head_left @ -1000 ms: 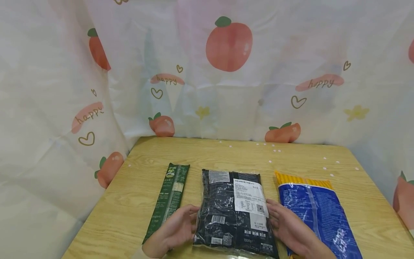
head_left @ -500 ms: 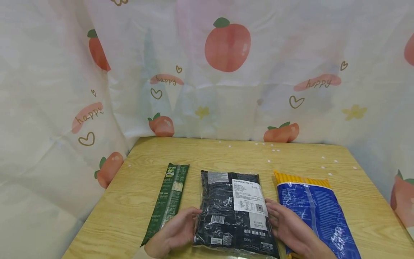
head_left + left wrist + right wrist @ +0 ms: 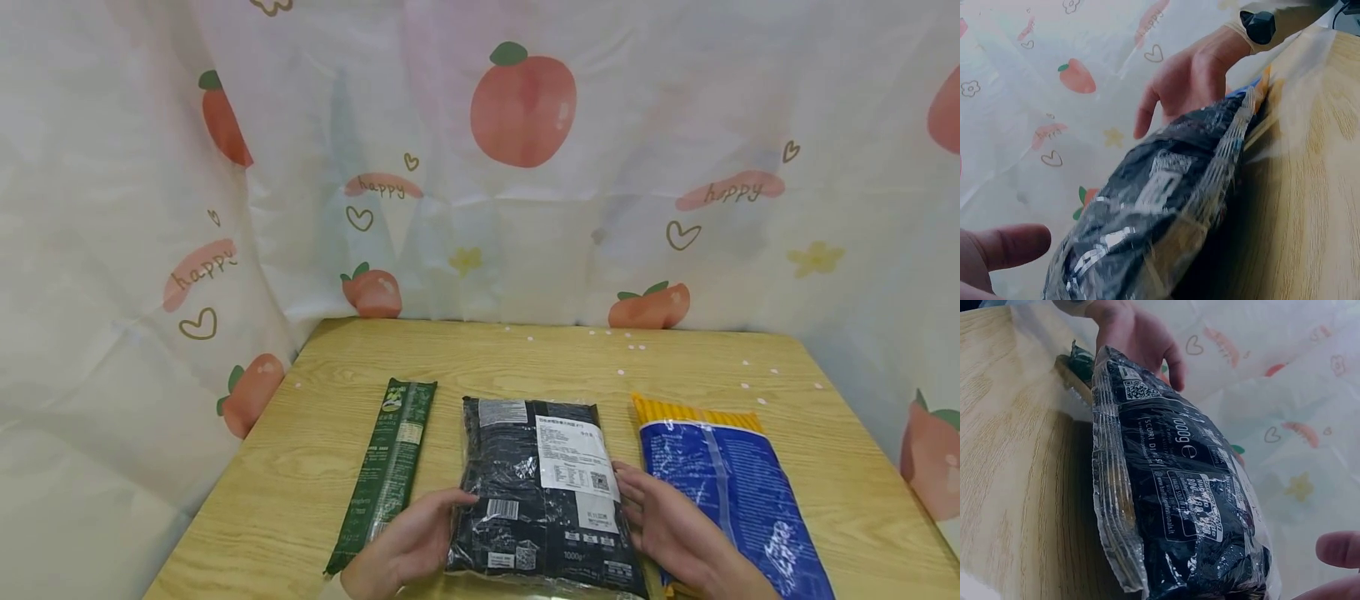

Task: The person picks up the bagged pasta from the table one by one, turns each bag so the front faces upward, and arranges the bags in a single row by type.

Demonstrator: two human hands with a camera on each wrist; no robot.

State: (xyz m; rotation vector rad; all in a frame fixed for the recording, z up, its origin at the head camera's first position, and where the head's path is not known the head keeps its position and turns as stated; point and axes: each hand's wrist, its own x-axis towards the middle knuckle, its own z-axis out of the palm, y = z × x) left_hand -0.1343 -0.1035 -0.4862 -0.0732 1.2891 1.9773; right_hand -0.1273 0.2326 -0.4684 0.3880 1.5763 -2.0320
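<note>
A black plastic package [image 3: 525, 500] with white labels lies on the wooden table between both hands. My left hand [image 3: 412, 537] is at its left edge, thumb extended over the side, the other fingers hidden beside or beneath it. At the right edge stands my right hand [image 3: 675, 529], fingers relaxed and against the package's side. The left wrist view shows the package [image 3: 1160, 187] with the right hand [image 3: 1191, 81] beyond it. In the right wrist view the package [image 3: 1172, 481] has a clear sealed edge, and the left hand [image 3: 1138, 337] is behind it.
A narrow green package [image 3: 386, 467] lies on the table [image 3: 285, 483] left of the black one. To the right is a blue package [image 3: 735, 492] with a yellow end, partly behind the right hand. Small white specks dot the far tabletop. A printed cloth [image 3: 540, 250] hangs around the table.
The left thumb has shifted slightly inward over the black package's left edge. My right hand keeps its place beside the package, and the head view has moved slightly.
</note>
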